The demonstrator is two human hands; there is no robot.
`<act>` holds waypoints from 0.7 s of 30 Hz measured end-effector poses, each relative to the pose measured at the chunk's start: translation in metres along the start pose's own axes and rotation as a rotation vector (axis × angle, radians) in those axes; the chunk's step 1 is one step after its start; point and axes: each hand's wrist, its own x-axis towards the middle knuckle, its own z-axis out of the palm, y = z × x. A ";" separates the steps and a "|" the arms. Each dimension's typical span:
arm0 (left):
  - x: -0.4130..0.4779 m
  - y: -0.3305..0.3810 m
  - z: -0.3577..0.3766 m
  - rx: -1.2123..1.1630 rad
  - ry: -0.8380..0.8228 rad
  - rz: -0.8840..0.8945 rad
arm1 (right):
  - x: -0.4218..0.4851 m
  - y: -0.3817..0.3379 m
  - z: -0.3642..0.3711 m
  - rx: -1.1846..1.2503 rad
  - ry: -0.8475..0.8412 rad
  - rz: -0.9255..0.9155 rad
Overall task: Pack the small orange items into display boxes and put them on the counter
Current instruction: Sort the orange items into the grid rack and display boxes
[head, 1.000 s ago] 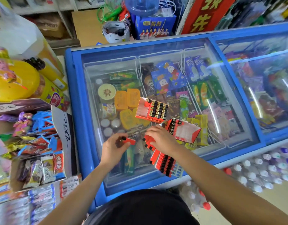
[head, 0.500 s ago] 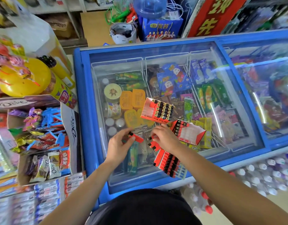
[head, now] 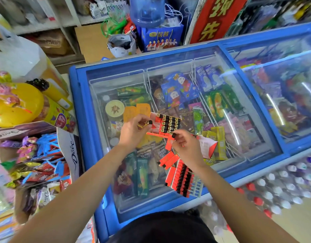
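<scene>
We count two display boxes on the freezer lid. The stocked box, at twelve o'clock from the hands, holds rows of black-capped orange lighters. The second box, at three o'clock, sits half hidden behind the right hand. The left hand pinches one lighter just beside the stocked box, and the right hand pinches another lighter. At six o'clock lie two or three loose lighters and a plastic tray packed with more.

Orange items (black-capped) in rows inside open display box
</scene>
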 end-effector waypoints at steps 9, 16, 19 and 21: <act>0.039 -0.003 0.022 0.247 -0.011 0.243 | -0.001 -0.003 -0.004 -0.013 0.049 0.032; 0.045 0.003 0.030 0.321 0.045 0.284 | -0.002 0.004 -0.004 -0.032 0.057 0.050; 0.043 -0.006 0.031 0.359 0.045 0.289 | -0.001 0.002 -0.006 -0.035 0.058 0.036; 0.042 -0.009 0.031 0.387 0.069 0.326 | 0.000 -0.001 -0.006 -0.034 0.058 0.034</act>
